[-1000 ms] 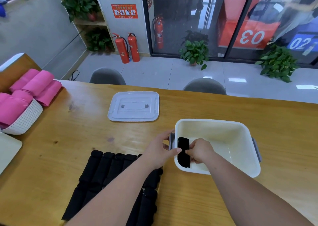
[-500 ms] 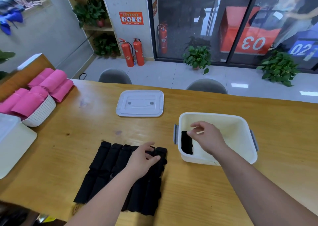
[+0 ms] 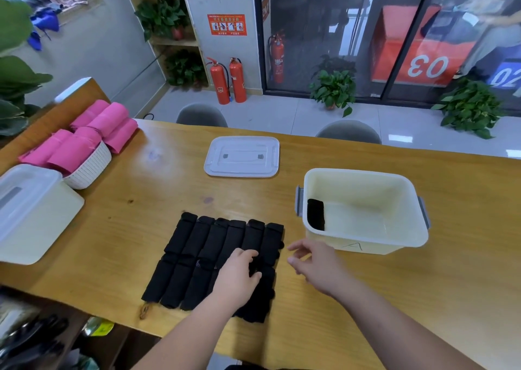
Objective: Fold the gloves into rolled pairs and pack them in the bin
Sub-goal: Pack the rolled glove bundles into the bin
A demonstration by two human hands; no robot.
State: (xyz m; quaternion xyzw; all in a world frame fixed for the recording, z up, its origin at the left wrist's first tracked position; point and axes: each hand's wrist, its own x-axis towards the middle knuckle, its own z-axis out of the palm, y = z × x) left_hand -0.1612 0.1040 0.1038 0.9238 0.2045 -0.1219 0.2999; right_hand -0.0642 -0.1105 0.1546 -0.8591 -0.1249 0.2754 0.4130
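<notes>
Several black rolled glove pairs (image 3: 203, 257) lie in two rows on the wooden table (image 3: 141, 223). My left hand (image 3: 239, 274) sits on the right part of this group, its fingers curled round one black roll. My right hand (image 3: 313, 262) hovers just right of the rolls, fingers loosely spread, holding nothing. The cream bin (image 3: 363, 240), marked with an A on its front, stands to the right. One black roll (image 3: 315, 214) lies inside it against the left wall.
The bin's clear lid (image 3: 242, 157) lies flat behind the rolls. At the left stand a white basket (image 3: 90, 166) with pink rolls (image 3: 93, 133) and a second lidded white bin (image 3: 31, 211). Two grey chairs (image 3: 201, 116) stand beyond the table's far edge.
My right hand has left the bin, with one black roll now lying inside, and has come down beside the rolls. My left hand has moved from the bin's rim onto the rolls.
</notes>
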